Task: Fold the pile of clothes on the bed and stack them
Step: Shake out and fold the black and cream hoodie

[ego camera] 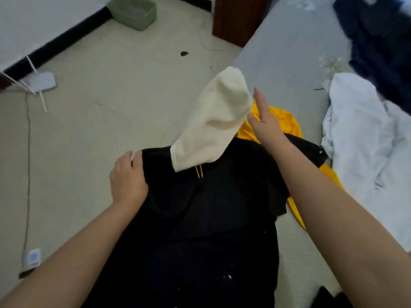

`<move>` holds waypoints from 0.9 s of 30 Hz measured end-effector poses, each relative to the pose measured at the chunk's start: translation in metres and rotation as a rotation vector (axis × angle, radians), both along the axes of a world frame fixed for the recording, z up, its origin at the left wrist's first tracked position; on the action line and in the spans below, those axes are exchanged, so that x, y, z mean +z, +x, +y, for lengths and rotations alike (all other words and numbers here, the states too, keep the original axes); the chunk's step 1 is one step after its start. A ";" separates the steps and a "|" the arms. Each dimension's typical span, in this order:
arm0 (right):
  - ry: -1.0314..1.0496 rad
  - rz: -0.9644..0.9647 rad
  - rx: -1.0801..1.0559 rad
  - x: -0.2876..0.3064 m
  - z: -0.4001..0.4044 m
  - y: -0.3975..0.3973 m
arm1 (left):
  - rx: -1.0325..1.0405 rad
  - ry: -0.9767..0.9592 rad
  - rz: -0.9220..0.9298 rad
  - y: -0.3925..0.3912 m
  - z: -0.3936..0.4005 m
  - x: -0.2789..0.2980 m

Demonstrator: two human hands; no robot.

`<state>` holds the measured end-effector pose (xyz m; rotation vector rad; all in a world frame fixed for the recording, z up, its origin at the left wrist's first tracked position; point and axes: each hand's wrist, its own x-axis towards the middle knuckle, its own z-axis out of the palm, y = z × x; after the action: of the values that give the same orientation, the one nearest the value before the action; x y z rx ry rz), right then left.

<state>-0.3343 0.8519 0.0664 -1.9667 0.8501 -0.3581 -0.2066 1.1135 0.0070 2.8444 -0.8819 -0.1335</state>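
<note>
A lived-in bedroom at home, mid-laundry.

A grey-sheeted bed [289, 47] runs along the right, strewn with loose clothes: a white garment [360, 130], a dark navy heap [382, 41], a yellow garment [282, 123]. Beside it stands a brown wooden cabinet [235, 18] on a pale tiled floor [111, 107]. A green plastic basin [133, 12] sits by the black skirting [55, 47], and a thin cord [28, 174] trails across the floor.

A pale beige floor [124, 85] fills the left. A green bin [133, 13] stands by a white wall [33, 23] with a black skirting [60, 44]. A dark wooden post [235, 18] stands near the grey bed [289, 52]. A thin cord [28, 174] runs along the floor. The light is dim and even.
</note>
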 end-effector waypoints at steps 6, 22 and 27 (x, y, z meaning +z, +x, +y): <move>-0.191 0.608 0.108 -0.071 -0.015 -0.031 | -0.108 0.204 0.212 -0.012 -0.040 -0.036; -0.601 0.833 0.152 -0.136 -0.009 0.014 | 0.061 0.065 0.340 -0.003 -0.032 -0.095; -0.653 0.708 0.054 -0.088 0.018 -0.064 | 0.069 -0.130 0.439 0.000 -0.023 -0.064</move>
<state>-0.3981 0.8697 -0.0217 -2.7903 1.2171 0.1425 -0.2067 1.0905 -0.0571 2.5674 -0.6686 -0.6366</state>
